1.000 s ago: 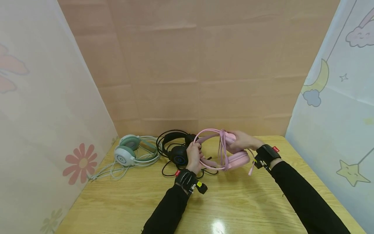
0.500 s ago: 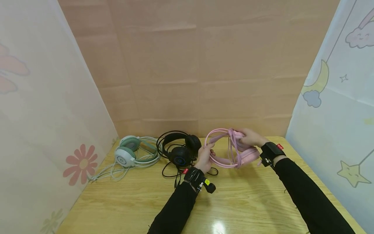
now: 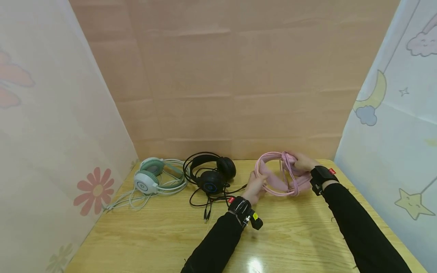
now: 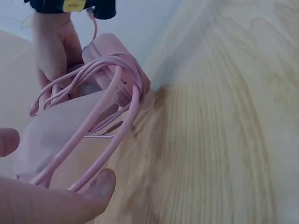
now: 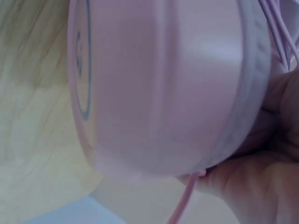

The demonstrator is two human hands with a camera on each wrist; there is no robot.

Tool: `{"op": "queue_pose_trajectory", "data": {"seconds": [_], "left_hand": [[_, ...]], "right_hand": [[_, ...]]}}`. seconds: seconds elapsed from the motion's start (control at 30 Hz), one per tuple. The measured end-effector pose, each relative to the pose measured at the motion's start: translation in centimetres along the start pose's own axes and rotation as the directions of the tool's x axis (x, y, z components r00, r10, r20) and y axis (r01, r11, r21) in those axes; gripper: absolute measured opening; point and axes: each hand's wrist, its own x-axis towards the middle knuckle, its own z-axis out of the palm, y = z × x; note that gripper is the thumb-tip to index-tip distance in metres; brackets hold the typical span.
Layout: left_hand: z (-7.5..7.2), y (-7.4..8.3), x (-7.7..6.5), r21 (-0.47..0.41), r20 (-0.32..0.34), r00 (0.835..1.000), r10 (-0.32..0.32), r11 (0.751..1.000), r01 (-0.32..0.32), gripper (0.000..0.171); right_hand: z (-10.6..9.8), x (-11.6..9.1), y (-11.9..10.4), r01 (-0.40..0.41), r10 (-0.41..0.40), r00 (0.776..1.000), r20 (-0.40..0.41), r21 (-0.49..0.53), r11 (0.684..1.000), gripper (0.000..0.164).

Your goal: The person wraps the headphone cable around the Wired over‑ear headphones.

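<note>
A pair of pink headphones, its pink cable wrapped round one side, is held between both hands near the back right of the table. My left hand pinches the headband end, with the thumb and a finger on the thin band tubes in the left wrist view. My right hand grips the ear cup end. Close up in the right wrist view, a pink ear cup hides most of that hand's fingers. A thin pink stalk hangs by the cup.
Black headphones with loose cables lie left of my left hand. Farther left are white and green headphones with a pale cable. A brown paper wall rises behind the wooden table, with patterned sheets on both sides.
Both hands have moved right with the pink headphones, away from the black pair. The left hand moved farther. The black cable's plugs now show on the table in front.
</note>
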Motion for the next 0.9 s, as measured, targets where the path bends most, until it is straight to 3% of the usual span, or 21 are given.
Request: {"op": "queue_pose_trajectory", "data": {"seconds": [0.17, 0.33, 0.4, 0.43, 0.6, 0.63, 0.67, 0.83, 0.9], "left_hand": [[0.9, -0.4, -0.5, 0.061, 0.062, 0.998, -0.001, 0.998, -0.003, 0.06], [1.3, -0.5, -0.7, 0.097, 0.108, 0.993, -0.044, 0.995, 0.034, 0.052], [1.4, -0.5, -0.8, 0.111, 0.129, 0.99, -0.058, 0.993, 0.044, 0.055], [1.4, -0.5, -0.8, 0.11, 0.143, 0.988, -0.062, 0.993, 0.046, 0.058], [1.6, -1.1, -0.8, 0.112, 0.207, 0.975, -0.085, 0.992, 0.063, 0.065], [1.7, -1.3, -0.8, 0.11, 0.21, 0.973, -0.09, 0.992, 0.068, 0.065], [1.7, -1.5, -0.8, 0.114, 0.215, 0.971, -0.1, 0.991, 0.077, 0.066], [1.9, -1.7, -1.6, 0.153, 0.229, 0.962, -0.146, 0.982, 0.112, 0.075], [2.0, -1.6, -2.0, 0.167, 0.229, 0.96, -0.158, 0.978, 0.121, 0.073]], "right_hand": [[-0.6, -0.2, 1.1, -0.072, 0.073, 0.997, 0.008, -0.049, 0.996, 0.055], [-0.9, -0.9, 1.9, -0.154, 0.154, 0.988, -0.006, -0.064, 0.986, 0.049], [-1.0, -0.8, 2.4, -0.193, 0.193, 0.981, -0.006, -0.062, 0.979, 0.05], [-0.5, -0.4, 4.2, -0.183, 0.182, 0.983, -0.021, -0.066, 0.981, 0.047], [-0.3, -0.2, 5.3, -0.258, 0.255, 0.966, -0.045, -0.098, 0.961, 0.048], [-0.3, -0.2, 5.5, -0.268, 0.262, 0.963, -0.059, -0.117, 0.956, 0.047], [-0.7, -0.6, 4.0, -0.3, 0.296, 0.954, -0.051, -0.127, 0.945, 0.048], [-0.7, -0.8, 4.3, -0.35, 0.341, 0.937, -0.078, -0.199, 0.915, 0.043], [-0.7, -0.9, 4.1, -0.398, 0.389, 0.917, -0.083, -0.18, 0.899, 0.044]]}}
